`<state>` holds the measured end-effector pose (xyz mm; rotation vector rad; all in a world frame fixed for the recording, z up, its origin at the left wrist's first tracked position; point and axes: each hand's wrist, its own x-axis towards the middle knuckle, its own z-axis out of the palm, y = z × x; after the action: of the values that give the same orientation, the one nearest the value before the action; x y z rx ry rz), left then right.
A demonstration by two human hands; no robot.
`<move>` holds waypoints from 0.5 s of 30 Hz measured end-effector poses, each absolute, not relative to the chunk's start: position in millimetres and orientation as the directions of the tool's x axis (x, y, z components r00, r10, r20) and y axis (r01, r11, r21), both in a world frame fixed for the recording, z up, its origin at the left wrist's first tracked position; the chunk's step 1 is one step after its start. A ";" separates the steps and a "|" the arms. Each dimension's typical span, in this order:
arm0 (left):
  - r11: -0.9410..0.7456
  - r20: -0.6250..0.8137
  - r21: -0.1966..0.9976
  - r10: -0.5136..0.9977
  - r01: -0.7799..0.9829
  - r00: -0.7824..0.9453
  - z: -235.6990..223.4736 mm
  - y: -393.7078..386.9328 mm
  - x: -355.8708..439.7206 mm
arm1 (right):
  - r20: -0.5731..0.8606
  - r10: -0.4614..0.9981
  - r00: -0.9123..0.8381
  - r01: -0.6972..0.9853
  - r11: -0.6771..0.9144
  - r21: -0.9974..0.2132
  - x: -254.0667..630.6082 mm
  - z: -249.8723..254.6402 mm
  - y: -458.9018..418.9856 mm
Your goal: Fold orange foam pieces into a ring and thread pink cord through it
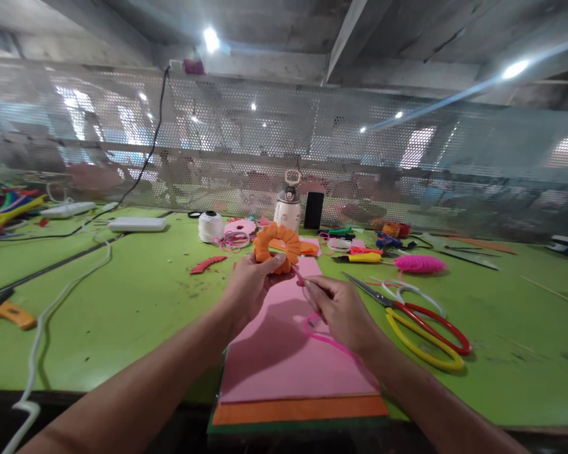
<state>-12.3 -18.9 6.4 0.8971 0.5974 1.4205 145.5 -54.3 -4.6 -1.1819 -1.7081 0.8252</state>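
My left hand (254, 287) is closed on an orange scalloped ring (291, 244), held upright with the thumb on its lower front. It looks made of folded felt or foam petals around an open middle. Just right of it, my right hand (334, 306) pinches a thin pink cord (315, 331), whose end reaches the ring's lower right edge. The cord loops down below the fingers; whether a needle is in the grip I cannot tell. Beneath both hands lies a pink sheet (284, 366) on top of an orange sheet (303, 410).
Large scissors (423, 328) with red and yellow handles lie to the right. Behind are pink yarn (420, 263), a white thread spool (211, 227), a bottle (288, 211) and a black phone-like slab (313, 210). An orange-handled cutter (15, 314) and white cable (66, 293) lie left.
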 end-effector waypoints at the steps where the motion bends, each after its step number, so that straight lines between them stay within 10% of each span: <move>1: -0.072 0.161 0.805 0.982 -0.589 0.099 6.8 -19.2 -12.1 | 0.283 0.945 -0.165 0.349 0.325 -0.879 145.6 -5.4 -53.9; 15: -0.109 0.243 0.820 0.955 -0.562 0.169 8.4 -23.9 -12.4 | 0.226 0.952 -0.207 0.129 0.256 -0.958 143.3 -2.4 -55.4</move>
<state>-12.4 -23.9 8.4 0.9986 0.5169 1.3841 143.3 -55.4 -2.4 -1.0360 -1.5702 1.0803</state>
